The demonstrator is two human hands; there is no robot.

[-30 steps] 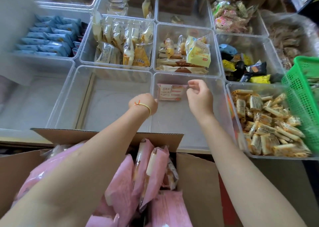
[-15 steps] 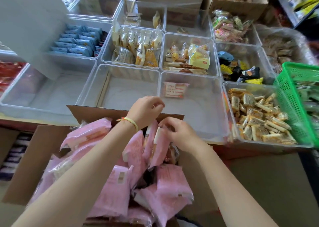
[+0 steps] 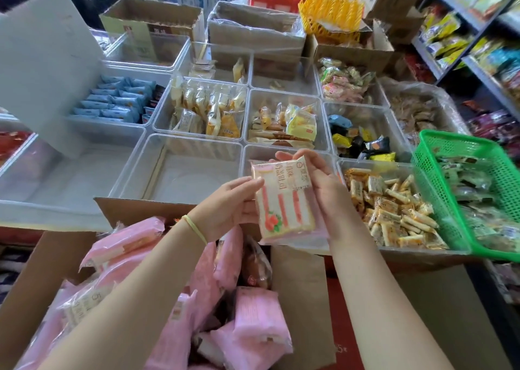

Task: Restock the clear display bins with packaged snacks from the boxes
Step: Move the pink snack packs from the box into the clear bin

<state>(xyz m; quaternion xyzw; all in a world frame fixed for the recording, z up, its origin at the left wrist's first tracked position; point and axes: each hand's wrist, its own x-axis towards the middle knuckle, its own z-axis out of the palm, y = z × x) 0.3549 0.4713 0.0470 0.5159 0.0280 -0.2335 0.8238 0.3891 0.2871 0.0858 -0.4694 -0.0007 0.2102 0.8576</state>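
Both hands held one flat pink-and-white snack packet with a strawberry picture up in the air. It hung just above the near edge of the clear plastic bin in the front row, not inside it yet. The left hand pinched the packet's left side, and the right hand cupped its right side with the fingers wrapped behind it — so each grip was closed on the packet.

Below the arms sat the open brown cardboard box, full of more soft pink packets. The clear bin just past the packet looked almost bare, though the packet and hands hid much of its floor. The bin to its right held many small yellow snack bars, and the green plastic basket leaned over that bin's far side.

This looked like the carrying step — a packet was out of the box and on its way to the bin. The next move would likely be to reach forward a little, lower the packet flat onto the bin floor, and let go. Many packets were left in the box, so the job seemed only just begun.
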